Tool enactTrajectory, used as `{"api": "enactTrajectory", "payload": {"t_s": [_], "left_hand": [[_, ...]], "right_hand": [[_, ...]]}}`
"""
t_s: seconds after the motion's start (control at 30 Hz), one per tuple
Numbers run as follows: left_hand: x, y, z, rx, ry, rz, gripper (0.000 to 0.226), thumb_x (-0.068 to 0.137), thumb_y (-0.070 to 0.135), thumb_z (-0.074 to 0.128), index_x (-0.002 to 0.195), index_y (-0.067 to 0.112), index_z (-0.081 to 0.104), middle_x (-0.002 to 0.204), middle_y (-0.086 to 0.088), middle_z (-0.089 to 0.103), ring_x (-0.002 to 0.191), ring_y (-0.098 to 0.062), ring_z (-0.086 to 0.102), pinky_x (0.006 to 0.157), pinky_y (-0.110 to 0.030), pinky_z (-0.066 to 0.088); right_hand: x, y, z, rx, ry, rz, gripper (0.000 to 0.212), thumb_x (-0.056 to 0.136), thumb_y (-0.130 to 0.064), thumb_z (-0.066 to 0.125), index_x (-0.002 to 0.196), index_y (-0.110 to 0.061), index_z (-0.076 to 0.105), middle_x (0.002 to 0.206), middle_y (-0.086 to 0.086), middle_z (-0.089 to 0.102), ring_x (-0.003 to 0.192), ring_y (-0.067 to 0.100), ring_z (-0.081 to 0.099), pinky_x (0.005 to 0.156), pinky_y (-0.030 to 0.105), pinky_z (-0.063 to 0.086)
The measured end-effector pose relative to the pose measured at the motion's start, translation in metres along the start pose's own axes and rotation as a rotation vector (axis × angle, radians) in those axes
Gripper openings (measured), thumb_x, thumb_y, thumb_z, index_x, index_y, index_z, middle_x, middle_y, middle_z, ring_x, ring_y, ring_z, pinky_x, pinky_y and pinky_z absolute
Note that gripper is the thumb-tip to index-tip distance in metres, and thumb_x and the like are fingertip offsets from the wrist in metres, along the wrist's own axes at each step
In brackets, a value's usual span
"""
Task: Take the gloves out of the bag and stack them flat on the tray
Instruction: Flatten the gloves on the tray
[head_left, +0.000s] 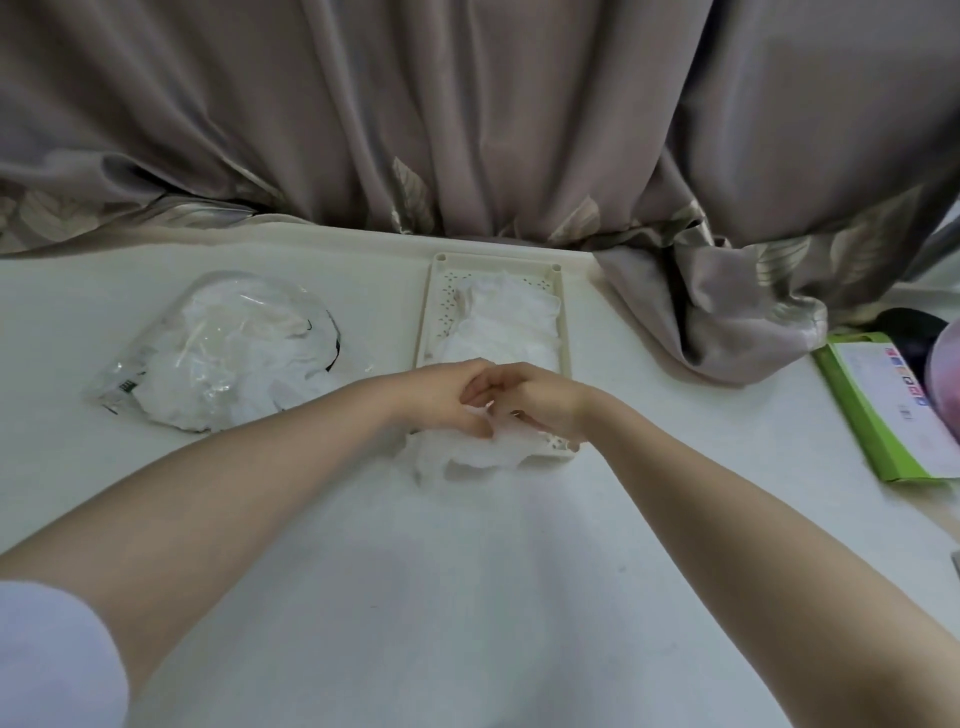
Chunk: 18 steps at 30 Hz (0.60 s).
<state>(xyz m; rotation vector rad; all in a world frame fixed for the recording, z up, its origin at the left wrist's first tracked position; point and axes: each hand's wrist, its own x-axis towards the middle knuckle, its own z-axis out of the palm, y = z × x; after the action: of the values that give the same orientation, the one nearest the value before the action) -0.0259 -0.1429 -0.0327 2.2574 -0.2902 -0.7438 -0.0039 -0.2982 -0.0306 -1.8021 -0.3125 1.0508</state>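
Note:
A clear plastic bag (223, 348) full of thin white gloves lies on the white table at the left. A cream perforated tray (431, 312) stands at the centre back with white gloves (506, 322) laid in it. My left hand (441, 397) and my right hand (540, 402) meet over the tray's near end. Both pinch one crumpled translucent glove (467, 454), which hangs over the tray's front edge onto the table. The tray's near half is hidden by my hands.
A taupe curtain (467, 130) hangs along the back, and its folds spill onto the table right of the tray. A green box (878, 415) and a dark round object (909, 332) sit at the right edge.

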Motion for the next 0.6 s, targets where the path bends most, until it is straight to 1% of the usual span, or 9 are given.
{"api": "enactTrajectory", "payload": {"t_s": [0.03,0.1,0.2,0.27,0.33,0.4,0.47,0.53,0.6], "left_hand": [[0.001,-0.002,0.0,0.059,0.013,-0.039,0.022,0.084,0.025,0.066,0.099,0.018,0.051,0.086,0.006,0.055,0.077,-0.009,0.054,0.064,-0.021,0.042],[0.0,-0.008,-0.005,0.116,0.033,-0.128,0.006,0.088,0.021,0.057,0.093,0.017,0.057,0.081,0.004,0.053,0.073,-0.012,0.05,0.058,-0.022,0.036],[-0.008,-0.019,-0.016,-0.061,0.098,-0.232,0.013,0.087,0.012,0.055,0.075,0.009,0.059,0.069,0.0,0.054,0.065,-0.015,0.051,0.056,-0.023,0.035],[-0.013,-0.025,-0.025,-0.282,0.164,-0.251,0.022,0.088,0.015,0.061,0.066,0.014,0.058,0.057,0.007,0.056,0.053,-0.008,0.053,0.051,-0.018,0.037],[-0.015,-0.029,-0.03,-0.462,0.236,-0.24,0.02,0.089,0.018,0.061,0.07,0.018,0.062,0.054,0.013,0.06,0.049,-0.002,0.055,0.048,-0.012,0.04],[-0.013,-0.03,-0.032,-0.633,0.327,-0.228,0.019,0.091,0.019,0.059,0.074,0.02,0.067,0.055,0.011,0.062,0.048,-0.003,0.056,0.047,-0.012,0.042],[-0.009,-0.029,-0.034,-0.776,0.387,-0.205,0.036,0.094,0.018,0.054,0.061,0.025,0.067,0.045,0.012,0.055,0.038,-0.001,0.047,0.041,-0.012,0.037],[-0.008,-0.027,-0.035,-0.854,0.383,-0.182,0.041,0.096,0.017,0.05,0.058,0.027,0.063,0.039,0.013,0.046,0.033,-0.001,0.04,0.038,-0.013,0.033],[-0.007,-0.026,-0.037,-0.878,0.347,-0.172,0.044,0.096,0.019,0.049,0.056,0.026,0.064,0.04,0.01,0.039,0.034,-0.004,0.034,0.038,-0.016,0.029]], "right_hand": [[0.001,0.001,-0.004,0.074,0.039,-0.007,0.024,0.079,0.002,0.048,0.091,-0.013,0.063,0.104,0.006,0.065,0.079,0.007,0.061,0.066,0.016,0.046],[0.007,0.006,-0.011,0.105,0.208,-0.003,0.022,0.09,0.003,0.044,0.09,-0.01,0.062,0.103,0.012,0.066,0.08,0.016,0.062,0.068,0.024,0.052],[0.018,0.02,-0.022,-0.305,0.427,-0.054,0.015,0.094,-0.007,0.049,0.096,-0.011,0.064,0.103,0.008,0.064,0.082,0.017,0.061,0.069,0.021,0.051],[0.024,0.027,-0.022,-0.659,0.338,-0.127,0.018,0.091,-0.017,0.058,0.107,-0.013,0.064,0.115,0.004,0.061,0.101,0.018,0.057,0.082,0.022,0.046],[0.029,0.031,-0.014,-0.867,0.231,-0.152,0.036,0.085,-0.031,0.066,0.118,-0.019,0.059,0.126,0.001,0.053,0.116,0.021,0.046,0.094,0.029,0.038],[0.035,0.033,-0.005,-1.031,0.209,-0.184,0.054,0.078,-0.046,0.07,0.123,-0.022,0.054,0.132,-0.002,0.048,0.12,0.02,0.041,0.097,0.03,0.03],[0.04,0.035,0.0,-1.138,0.214,-0.192,0.059,0.075,-0.053,0.068,0.123,-0.021,0.054,0.131,-0.002,0.046,0.119,0.021,0.042,0.1,0.031,0.028],[0.044,0.037,0.001,-1.125,0.233,-0.183,0.048,0.078,-0.047,0.066,0.115,-0.019,0.057,0.124,-0.002,0.048,0.112,0.021,0.045,0.094,0.03,0.031],[0.047,0.036,0.0,-1.039,0.236,-0.177,0.023,0.082,-0.031,0.062,0.1,-0.016,0.062,0.113,-0.002,0.051,0.105,0.021,0.048,0.084,0.028,0.036]]}}
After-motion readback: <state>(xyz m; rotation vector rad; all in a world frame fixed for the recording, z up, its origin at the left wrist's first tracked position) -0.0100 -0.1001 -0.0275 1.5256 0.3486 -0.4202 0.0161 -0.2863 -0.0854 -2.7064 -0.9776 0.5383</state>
